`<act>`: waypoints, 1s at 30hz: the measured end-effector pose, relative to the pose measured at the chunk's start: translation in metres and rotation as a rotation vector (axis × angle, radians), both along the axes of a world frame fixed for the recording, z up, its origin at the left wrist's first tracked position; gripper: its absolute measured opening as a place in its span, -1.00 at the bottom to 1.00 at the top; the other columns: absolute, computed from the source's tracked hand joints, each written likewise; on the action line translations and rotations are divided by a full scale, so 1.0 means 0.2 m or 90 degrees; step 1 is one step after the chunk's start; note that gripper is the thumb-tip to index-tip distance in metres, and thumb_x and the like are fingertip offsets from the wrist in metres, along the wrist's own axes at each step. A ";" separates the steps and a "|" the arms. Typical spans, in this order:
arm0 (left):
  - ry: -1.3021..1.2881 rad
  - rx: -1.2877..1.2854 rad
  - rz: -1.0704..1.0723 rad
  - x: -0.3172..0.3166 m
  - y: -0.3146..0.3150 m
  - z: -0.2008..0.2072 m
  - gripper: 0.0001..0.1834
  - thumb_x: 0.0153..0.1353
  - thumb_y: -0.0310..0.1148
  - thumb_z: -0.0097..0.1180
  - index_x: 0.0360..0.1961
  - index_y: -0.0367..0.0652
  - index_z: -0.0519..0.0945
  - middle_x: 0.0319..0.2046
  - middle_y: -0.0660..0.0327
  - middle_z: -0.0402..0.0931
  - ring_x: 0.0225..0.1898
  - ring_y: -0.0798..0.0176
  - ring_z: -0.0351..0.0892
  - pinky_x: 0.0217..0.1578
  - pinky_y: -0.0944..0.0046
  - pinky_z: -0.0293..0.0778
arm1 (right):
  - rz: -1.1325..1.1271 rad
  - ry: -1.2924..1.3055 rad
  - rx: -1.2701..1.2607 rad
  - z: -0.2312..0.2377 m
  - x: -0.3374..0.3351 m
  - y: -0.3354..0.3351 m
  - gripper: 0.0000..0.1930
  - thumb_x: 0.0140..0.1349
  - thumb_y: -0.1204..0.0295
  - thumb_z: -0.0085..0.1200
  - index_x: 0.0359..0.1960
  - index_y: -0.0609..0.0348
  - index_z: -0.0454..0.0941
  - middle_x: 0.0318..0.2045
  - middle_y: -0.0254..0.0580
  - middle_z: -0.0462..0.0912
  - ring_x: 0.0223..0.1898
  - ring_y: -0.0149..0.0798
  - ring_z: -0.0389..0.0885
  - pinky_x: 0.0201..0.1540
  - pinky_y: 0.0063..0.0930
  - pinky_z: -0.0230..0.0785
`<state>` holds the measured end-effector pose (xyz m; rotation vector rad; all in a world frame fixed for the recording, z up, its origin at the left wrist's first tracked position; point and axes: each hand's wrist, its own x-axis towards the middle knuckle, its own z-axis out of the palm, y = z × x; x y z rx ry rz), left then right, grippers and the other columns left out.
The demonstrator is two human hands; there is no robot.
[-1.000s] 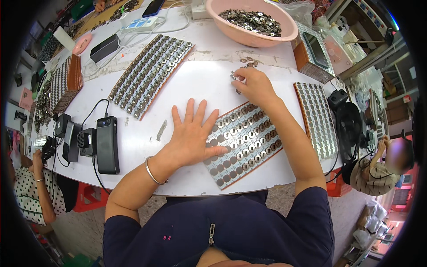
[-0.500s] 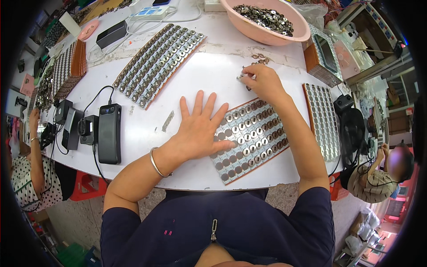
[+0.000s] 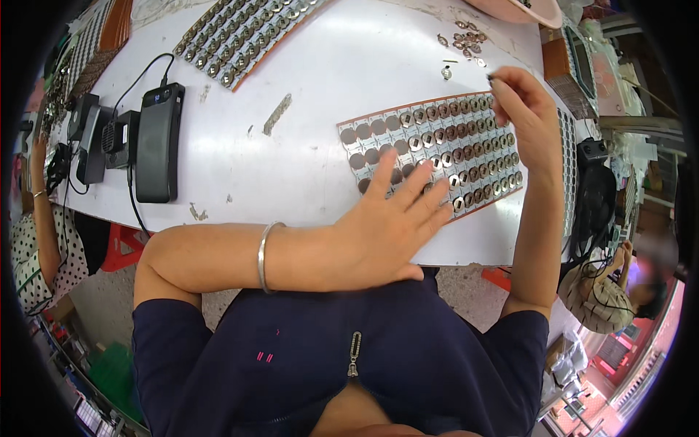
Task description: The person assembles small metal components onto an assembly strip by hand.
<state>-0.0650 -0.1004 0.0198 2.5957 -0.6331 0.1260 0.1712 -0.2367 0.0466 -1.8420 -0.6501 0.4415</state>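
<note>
A rectangular panel of small pale boards (image 3: 477, 132) with an orange-brown edge lies before me, bearing rows of round metal pieces. Shiny holed discs cover most of it; flat grey rounds show toward its left side. My left hand (image 3: 397, 218) is open, its spread fingers over the panel's near left part and hiding some rounds. Beyond the panel's far right corner, my right hand (image 3: 526, 116) is raised with thumb and fingers pinched. Something small and dark shows at its fingertips, too unclear to name. A loose metal piece (image 3: 446, 73) lies past the far edge.
Loose metal pieces (image 3: 470, 38) are scattered near a pink basin (image 3: 520, 10). A filled panel (image 3: 244, 33) lies far left. A black power bank (image 3: 159, 142) with cables stands left; another panel (image 3: 568, 164) lies right, beside black equipment (image 3: 598, 191). Co-workers sit at both sides.
The whole view has shifted. My left hand has drawn back toward the near edge. My right hand has moved from the loose pieces to the panel's far right corner. The panel lies less tilted.
</note>
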 end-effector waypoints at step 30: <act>0.038 0.038 0.023 -0.04 0.16 0.03 -0.42 0.13 -0.16 0.35 0.12 -0.20 0.52 0.16 0.04 0.43 0.36 -0.10 0.26 0.34 -0.30 0.11 | -0.076 0.093 0.031 -0.23 -0.14 -0.13 -0.79 0.36 0.42 0.16 -0.03 0.21 0.66 -0.46 -0.46 0.57 -0.52 -0.63 0.38 -0.48 -0.73 0.24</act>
